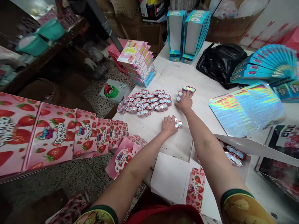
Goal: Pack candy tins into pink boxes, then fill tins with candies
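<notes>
Left hand (169, 127) and right hand (185, 102) over shiny packets

Near the centre of the frame, both bare hands reach onto a white desk (201, 81). The right hand bends its fingers over a stack of packets (188, 89), with smaller ends of others showing beside its thumb side. The left hand, just below it in the frame, curls over a few more packets (178, 124), which poke out at its right edge. For each grip the fingers are bent, but I cannot tell whether they pinch the packets or only rest on them.

Left of the hands, a larger group of packets (147, 101) stands in close stacks. At the lower centre lies an opened box (170, 177) with a strawberry-print panel; at the lower right, partly behind the right forearm, more packets (234, 158) lie inside another box (263, 151).

A row of strawberry boxes (54, 130) runs along the left. Blue boxes (196, 34) stand at the top, near a black bag (221, 63), and shiny sheets (247, 107) lie at the right.
</notes>
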Motion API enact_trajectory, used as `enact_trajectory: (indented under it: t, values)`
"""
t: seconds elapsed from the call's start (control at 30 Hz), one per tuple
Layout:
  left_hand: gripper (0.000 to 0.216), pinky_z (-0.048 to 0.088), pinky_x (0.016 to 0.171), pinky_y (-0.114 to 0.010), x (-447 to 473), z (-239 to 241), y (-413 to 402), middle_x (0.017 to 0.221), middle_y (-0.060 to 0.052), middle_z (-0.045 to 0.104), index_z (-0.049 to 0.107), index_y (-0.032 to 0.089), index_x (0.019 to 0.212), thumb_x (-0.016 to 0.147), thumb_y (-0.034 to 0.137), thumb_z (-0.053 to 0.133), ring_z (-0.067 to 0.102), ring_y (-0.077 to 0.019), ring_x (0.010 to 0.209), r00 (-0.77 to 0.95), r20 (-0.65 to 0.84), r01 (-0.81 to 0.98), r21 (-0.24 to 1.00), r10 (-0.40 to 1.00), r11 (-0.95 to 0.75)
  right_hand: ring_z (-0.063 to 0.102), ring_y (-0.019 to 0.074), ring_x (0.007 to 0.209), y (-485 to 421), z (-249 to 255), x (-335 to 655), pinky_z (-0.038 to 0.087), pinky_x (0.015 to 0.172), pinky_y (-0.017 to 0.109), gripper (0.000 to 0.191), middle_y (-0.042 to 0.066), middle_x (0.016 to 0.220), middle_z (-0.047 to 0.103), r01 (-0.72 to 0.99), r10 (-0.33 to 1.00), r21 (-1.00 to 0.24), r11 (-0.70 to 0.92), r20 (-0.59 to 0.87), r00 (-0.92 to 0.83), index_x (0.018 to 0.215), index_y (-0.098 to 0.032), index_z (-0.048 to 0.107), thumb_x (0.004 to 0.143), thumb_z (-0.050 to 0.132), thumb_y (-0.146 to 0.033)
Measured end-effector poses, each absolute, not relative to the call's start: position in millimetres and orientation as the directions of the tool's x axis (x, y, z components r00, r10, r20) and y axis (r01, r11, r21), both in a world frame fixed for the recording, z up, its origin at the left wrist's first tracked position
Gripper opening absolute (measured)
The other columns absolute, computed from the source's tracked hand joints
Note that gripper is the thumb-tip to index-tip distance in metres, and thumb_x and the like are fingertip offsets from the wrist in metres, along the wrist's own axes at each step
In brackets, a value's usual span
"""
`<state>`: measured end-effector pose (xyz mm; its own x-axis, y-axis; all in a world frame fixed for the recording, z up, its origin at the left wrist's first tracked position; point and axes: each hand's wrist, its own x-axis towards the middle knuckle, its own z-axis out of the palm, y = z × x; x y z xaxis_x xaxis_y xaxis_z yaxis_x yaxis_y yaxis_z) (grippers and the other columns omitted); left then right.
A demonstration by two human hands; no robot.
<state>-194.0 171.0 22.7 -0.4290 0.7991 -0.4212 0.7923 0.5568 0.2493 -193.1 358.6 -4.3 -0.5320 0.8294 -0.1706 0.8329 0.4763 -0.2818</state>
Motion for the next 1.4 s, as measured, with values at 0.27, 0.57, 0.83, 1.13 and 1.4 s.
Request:
enact_trajectory:
  t: [0.27,0.57,0.83,1.13,1.4]
  values:
    - [0.089,0.049,0.101,-0.050,-186,31,152,0.150,-0.019,0.044,0.028,0.024,0.161,0.083,0.032,0.070,0.046,-0.0392,0.131,-0.412,-0.469,0.794,0.235,0.781,0.561,0.045,0.0375,0.128,318,13,-173,0.052,0.096,0.049,0.072,0.020,0.141,0.048,0.796,0.763,-0.298,0.527,-0.247,-0.597,0.144,-0.021,0.042,0.080,0.074,-0.036]
    - [0.059,0.046,0.106,-0.051,-176,57,142,0.140,-0.020,0.056,0.047,0.018,0.143,0.091,0.043,0.059,0.054,-0.0375,0.129,-0.443,-0.507,0.806,0.135,0.739,0.576,0.055,0.0305,0.128,187,136,-11,0.048,0.109,0.044,0.081,0.014,0.140,0.056,0.578,0.749,-0.748,0.327,-0.168,-0.641,0.147,-0.020,0.045,0.081,0.069,-0.059]
    - [0.086,0.052,0.100,-0.033,-90,151,143,0.133,-0.008,0.064,0.040,0.022,0.143,0.071,0.047,0.081,0.066,-0.0246,0.116,0.010,-0.404,0.624,0.717,0.915,0.310,0.064,0.0339,0.118,190,135,198,0.051,0.103,0.047,0.087,0.013,0.135,0.064,0.772,0.858,-0.631,0.073,-0.354,-0.371,0.140,-0.020,0.053,0.066,0.084,-0.053]
    - [0.079,0.041,0.113,-0.049,-14,102,186,0.146,-0.018,0.054,0.046,0.017,0.145,0.077,0.041,0.076,0.051,-0.0375,0.134,0.364,-0.385,0.831,0.546,0.848,-0.108,0.055,0.0378,0.124,222,89,203,0.045,0.105,0.048,0.078,0.019,0.135,0.060,0.795,0.709,-0.362,0.486,-0.368,-0.601,0.141,-0.013,0.052,0.076,0.080,-0.045]
    - [0.082,0.011,0.125,-0.064,16,83,160,0.170,-0.018,0.023,0.038,0.018,0.159,0.085,0.027,0.074,0.017,-0.0432,0.157,0.380,-0.351,0.910,0.306,0.856,-0.279,0.021,0.0425,0.154,180,73,205,0.017,0.125,0.061,0.093,0.020,0.163,0.033,0.852,0.796,-0.234,0.469,-0.307,-0.522,0.152,-0.017,0.042,0.073,0.086,-0.039]
